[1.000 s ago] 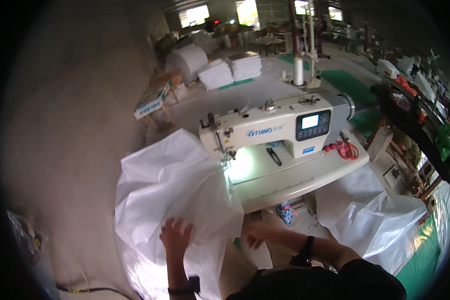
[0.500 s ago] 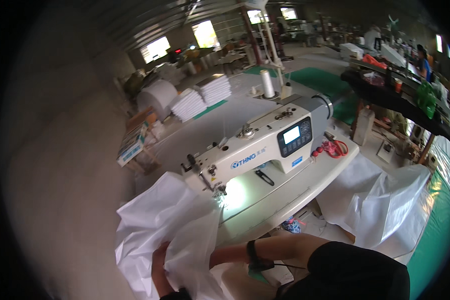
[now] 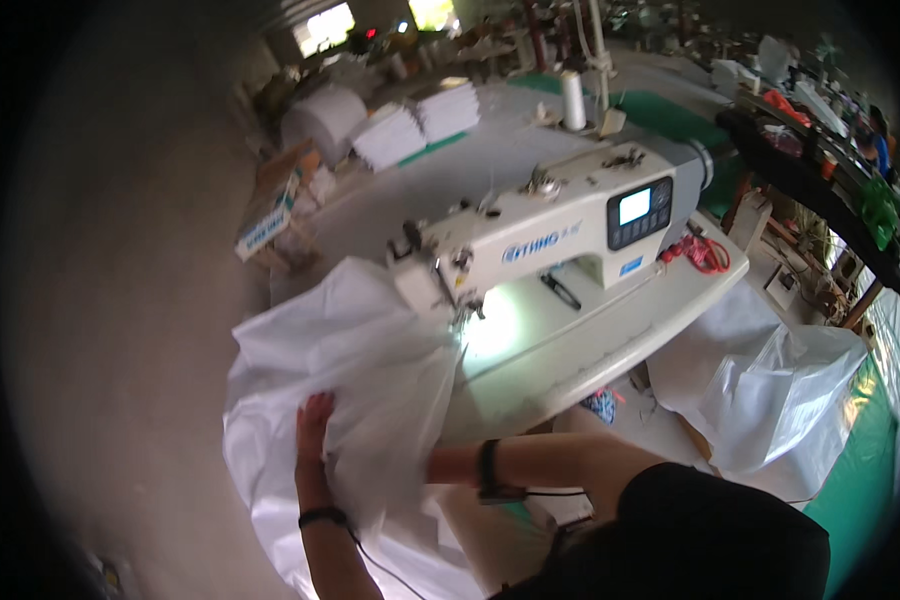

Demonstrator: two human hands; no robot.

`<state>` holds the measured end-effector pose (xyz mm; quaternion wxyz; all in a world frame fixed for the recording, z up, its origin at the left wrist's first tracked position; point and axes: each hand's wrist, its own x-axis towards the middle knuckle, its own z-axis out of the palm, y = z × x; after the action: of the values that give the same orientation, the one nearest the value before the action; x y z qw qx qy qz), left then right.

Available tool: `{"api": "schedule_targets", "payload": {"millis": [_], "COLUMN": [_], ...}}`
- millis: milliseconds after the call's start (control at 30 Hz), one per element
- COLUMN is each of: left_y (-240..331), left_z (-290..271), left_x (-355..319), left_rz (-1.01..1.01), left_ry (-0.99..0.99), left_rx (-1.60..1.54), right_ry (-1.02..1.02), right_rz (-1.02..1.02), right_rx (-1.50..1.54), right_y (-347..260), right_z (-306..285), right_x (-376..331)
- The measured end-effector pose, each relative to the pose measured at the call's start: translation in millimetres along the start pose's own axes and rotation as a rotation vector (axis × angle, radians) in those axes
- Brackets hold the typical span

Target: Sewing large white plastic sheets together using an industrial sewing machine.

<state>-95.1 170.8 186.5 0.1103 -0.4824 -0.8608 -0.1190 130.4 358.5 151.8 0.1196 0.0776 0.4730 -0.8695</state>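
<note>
Gathering the large white woven plastic sack (image 3: pixel 340 380), the left hand (image 3: pixel 313 440) lies flat on its folds; the right hand (image 3: pixel 432 466) is buried underneath, grip not visible. Beyond both hands, the sack's far edge reaches the white sewing machine (image 3: pixel 550 235) needle.

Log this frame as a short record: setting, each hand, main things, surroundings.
setting: sewing workshop, white table
left hand: left hand flat on the white plastic sheet
right hand: hidden under the sheet, only the forearm with a dark wristband shows
machine: white sewing machine, lamp lit at the needle, sheet bunched at its left end
nearby: red-handled scissors, thread cone, stacked white bags, another sheet heap
</note>
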Motion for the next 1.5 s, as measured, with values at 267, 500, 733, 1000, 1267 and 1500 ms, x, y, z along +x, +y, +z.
{"api": "schedule_targets", "payload": {"millis": [267,500,733,1000,1267,1500], "left_y": [45.9,181.3,144.2,30.7,150.0,299.3], "left_z": [-40.2,-141.3,-50.1,-34.1,-126.1,-105.8], "left_x": [-36.2,-81.0,-79.4,-56.6,-55.2,-95.3], "left_rz": [-0.151,-0.737,-0.565,-0.504,-0.484,-0.213], "left_ry": [0.229,-0.05,-0.113,-0.3,-0.074,0.419], "left_rx": [0.356,-0.122,0.14,0.018,0.068,0.207], "right_ry": [-0.12,-0.151,-0.393,-1.029,-0.025,0.223], "right_rz": [0.217,0.25,-0.099,-0.026,0.203,0.131], "right_rx": [0.49,0.883,-0.574,-0.786,-0.549,-0.142], "right_y": [105.2,78.4,133.6,52.1,41.1,64.5], "right_z": [-73.0,-32.1,30.4,10.0,-19.9,-4.2], "right_x": [-241.1,-209.2,-143.9,-230.8,-241.6,-225.1]}}
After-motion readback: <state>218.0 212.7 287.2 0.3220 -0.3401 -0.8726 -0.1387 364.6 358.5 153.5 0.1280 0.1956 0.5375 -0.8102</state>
